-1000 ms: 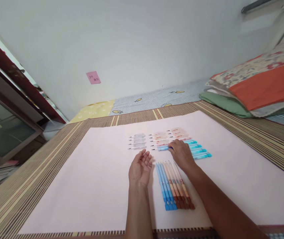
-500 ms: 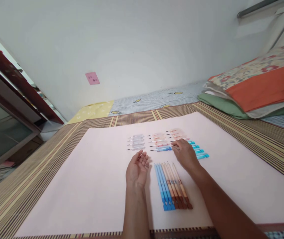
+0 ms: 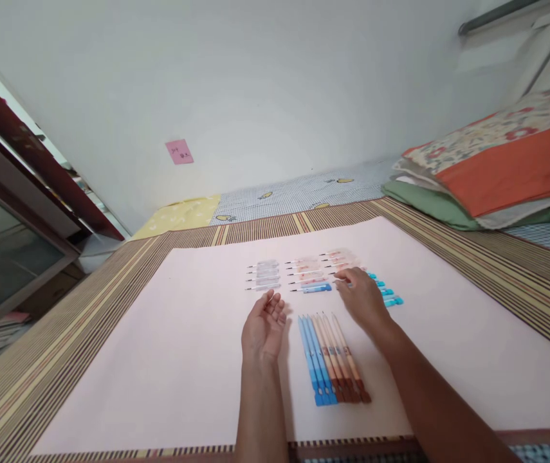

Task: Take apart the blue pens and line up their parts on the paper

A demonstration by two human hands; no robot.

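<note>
My left hand (image 3: 264,326) hovers palm up above the white sheet, fingers loosely curled and apart, with nothing in it. Just beyond it lies a column of clear-grey pens (image 3: 267,275). My right hand (image 3: 360,296) is palm down over the third column, its thumb and forefinger slightly apart at the pens' tip ends. It covers the middle of the turquoise pens (image 3: 393,301); whether it touches one, I cannot tell. Between the columns lie pink-orange pens (image 3: 306,269) with a blue pen (image 3: 317,289) nearest me. Below, blue pens (image 3: 320,363) and brown-and-cream pens (image 3: 345,363) lie side by side.
The white sheet (image 3: 159,360) lies on a striped mat (image 3: 47,360). Folded bedding (image 3: 501,161) is piled at the back right. A pink note (image 3: 179,152) is stuck to the wall, and a glass-fronted cabinet (image 3: 4,244) stands at the left.
My right hand has shifted slightly to the right, and its thumb and forefinger look a little farther apart. My left hand stays nearly still, and the pens keep their layout.
</note>
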